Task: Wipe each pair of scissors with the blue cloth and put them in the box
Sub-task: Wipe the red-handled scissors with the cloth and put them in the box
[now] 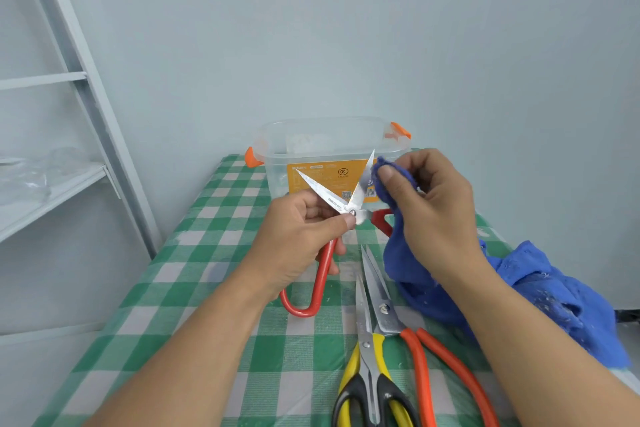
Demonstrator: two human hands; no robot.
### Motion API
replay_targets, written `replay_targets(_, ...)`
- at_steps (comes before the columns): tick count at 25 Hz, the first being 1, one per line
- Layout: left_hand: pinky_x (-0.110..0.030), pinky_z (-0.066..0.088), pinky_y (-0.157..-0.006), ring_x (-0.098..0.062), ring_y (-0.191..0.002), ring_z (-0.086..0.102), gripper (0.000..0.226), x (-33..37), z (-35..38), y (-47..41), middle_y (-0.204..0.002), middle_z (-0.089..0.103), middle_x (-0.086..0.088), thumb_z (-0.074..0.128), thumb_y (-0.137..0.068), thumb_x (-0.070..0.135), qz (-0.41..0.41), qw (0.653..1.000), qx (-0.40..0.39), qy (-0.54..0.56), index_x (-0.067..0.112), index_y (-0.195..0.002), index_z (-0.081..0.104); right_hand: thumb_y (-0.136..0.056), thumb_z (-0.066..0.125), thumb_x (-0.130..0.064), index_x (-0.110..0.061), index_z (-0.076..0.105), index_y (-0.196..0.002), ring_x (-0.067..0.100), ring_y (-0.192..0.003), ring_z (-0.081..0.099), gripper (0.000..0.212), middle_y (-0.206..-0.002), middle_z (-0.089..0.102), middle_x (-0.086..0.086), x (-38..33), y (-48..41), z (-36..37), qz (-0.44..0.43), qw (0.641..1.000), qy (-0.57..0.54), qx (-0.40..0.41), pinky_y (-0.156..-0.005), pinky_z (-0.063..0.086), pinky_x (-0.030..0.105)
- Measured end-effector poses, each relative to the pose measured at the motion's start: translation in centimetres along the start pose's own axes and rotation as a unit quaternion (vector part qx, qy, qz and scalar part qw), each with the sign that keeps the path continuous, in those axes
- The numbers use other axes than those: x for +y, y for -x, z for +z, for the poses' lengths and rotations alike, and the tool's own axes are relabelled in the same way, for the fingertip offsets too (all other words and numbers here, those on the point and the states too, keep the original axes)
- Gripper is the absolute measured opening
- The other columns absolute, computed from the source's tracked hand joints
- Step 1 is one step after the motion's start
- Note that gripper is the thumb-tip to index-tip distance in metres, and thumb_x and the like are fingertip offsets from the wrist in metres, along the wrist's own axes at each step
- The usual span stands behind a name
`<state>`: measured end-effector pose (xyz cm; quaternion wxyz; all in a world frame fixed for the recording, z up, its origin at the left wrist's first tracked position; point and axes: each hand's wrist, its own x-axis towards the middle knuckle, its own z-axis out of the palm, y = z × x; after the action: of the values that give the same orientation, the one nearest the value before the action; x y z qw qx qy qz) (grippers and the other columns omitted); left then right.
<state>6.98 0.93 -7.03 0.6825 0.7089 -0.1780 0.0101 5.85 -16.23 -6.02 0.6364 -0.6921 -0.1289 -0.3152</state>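
Yellow-and-black scissors [367, 357] lie closest, at 6 o'clock on the table. They are closed, with moulded plastic loops and smooth steel blades whose tips point to 12 o'clock. Just beside them at 3 o'clock lie the orange-handled scissors [384, 312], also closed, with long thin rounded handles and tips toward 12 o'clock.

Above these, the left hand [301, 229] pinches the red-handled scissors [358, 194] at the pivot, with the thumb tip on the screw. Their shiny pointed blades stand apart in a V, one tip to 11 o'clock and the other to 1 o'clock. One long red loop handle hangs toward 7 o'clock, and the other goes toward 4 o'clock behind the cloth.

The right hand [433, 204] has its fingers curled round a fold of the blue cloth [540, 274], and its thumb presses this fold against the 1 o'clock blade. This cloth is fuzzy, with white lint, and it falls into a crumpled heap at 3 o'clock.

At 12 o'clock, behind the blades, stands the box [277, 163]. It is clear plastic with rounded corners, orange latches and an orange label. A green-and-white checked tablecloth [207, 253] covers the table. At 9 o'clock stands a grey metal shelf [52, 184].
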Motion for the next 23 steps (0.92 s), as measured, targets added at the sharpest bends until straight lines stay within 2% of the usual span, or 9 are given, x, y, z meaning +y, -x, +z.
replay_targets(2,-0.032,0.053,-0.046,-0.018,-0.056,0.063,0.011,0.0,-0.2,0.0,-0.081,0.071,-0.015,0.073,-0.087,0.005,0.000,1.000,-0.002,0.004,0.003,-0.097,0.069,-0.096,0.064,-0.004,-0.009,0.062,-0.084,0.004,-0.064,0.063,0.013,-0.068,0.069,-0.010,-0.2,-0.4,-0.7,0.007,1.000,-0.026,0.008,-0.061,0.048,0.017)
replay_targets(6,-0.033,0.052,-0.045,-0.022,-0.054,0.061,0.016,0.2,-0.2,0.1,-0.087,0.070,-0.017,0.070,-0.091,0.009,0.014,1.000,-0.003,0.020,0.010,-0.106,0.063,-0.094,0.064,0.000,-0.006,0.069,-0.083,0.006,-0.061,0.062,0.013,-0.065,0.068,-0.006,-0.3,-0.5,-1.3,0.025,0.998,-0.047,-0.043,-0.062,0.052,0.019)
replay_targets(9,-0.033,0.051,-0.044,-0.024,-0.054,0.060,0.016,0.2,-0.3,-0.1,-0.088,0.066,-0.023,0.067,-0.092,0.008,0.029,0.999,-0.010,0.019,0.011,-0.106,0.059,-0.091,0.070,-0.002,-0.011,0.074,-0.086,0.011,-0.064,0.063,0.012,-0.071,0.072,-0.005,-0.3,-0.5,-1.6,0.018,0.996,0.003,-0.090,-0.063,0.054,0.027)
replay_targets(12,-0.034,0.051,-0.043,-0.025,-0.054,0.060,0.015,0.1,-0.2,-0.1,-0.082,0.065,-0.013,0.066,-0.093,0.007,0.030,0.999,-0.018,0.019,0.010,-0.106,0.057,-0.085,0.078,-0.006,-0.013,0.073,-0.084,0.013,-0.058,0.062,0.009,-0.072,0.072,-0.003,-0.2,-0.2,-1.3,0.034,0.989,0.063,-0.127,-0.057,0.054,0.029)
replay_targets(15,-0.034,0.051,-0.043,-0.025,-0.053,0.060,0.012,0.0,0.0,-0.2,-0.076,0.063,-0.006,0.064,-0.095,0.008,0.027,0.999,-0.009,0.018,0.009,-0.106,0.058,-0.085,0.079,-0.016,-0.013,0.069,-0.081,0.013,-0.063,0.060,0.011,-0.074,0.069,0.000,0.3,-0.3,-1.0,0.022,0.985,0.124,-0.122,-0.062,0.051,0.031)
replay_targets(17,-0.034,0.052,-0.043,-0.026,-0.052,0.060,0.008,0.0,0.2,-0.1,-0.073,0.063,-0.004,0.062,-0.097,0.009,0.026,1.000,-0.001,0.016,0.009,-0.104,0.059,-0.087,0.077,-0.022,-0.011,0.068,-0.078,0.013,-0.063,0.055,0.018,-0.073,0.066,0.007,0.7,-0.5,-1.2,0.046,0.979,0.148,-0.135,-0.062,0.047,0.033)
replay_targets(20,-0.036,0.052,-0.041,-0.025,-0.051,0.060,0.005,0.1,0.3,0.0,-0.072,0.063,-0.002,0.060,-0.099,0.010,0.023,1.000,0.005,0.016,0.008,-0.103,0.059,-0.092,0.072,-0.032,-0.002,0.062,-0.069,0.018,-0.060,0.047,0.039,-0.072,0.058,0.025,1.2,-0.4,-1.0,0.069,0.971,0.159,-0.164,-0.061,0.039,0.036)
replay_targets(23,-0.036,0.052,-0.040,-0.025,-0.051,0.059,0.007,0.2,0.4,0.1,-0.079,0.064,-0.009,0.057,-0.100,0.011,0.037,0.999,0.004,0.024,0.005,-0.104,0.057,-0.091,0.071,-0.039,0.005,0.055,-0.067,0.024,-0.057,0.042,0.052,-0.067,0.053,0.027,1.0,-0.2,-0.1,0.051,0.977,0.154,-0.139,-0.058,0.035,0.036)
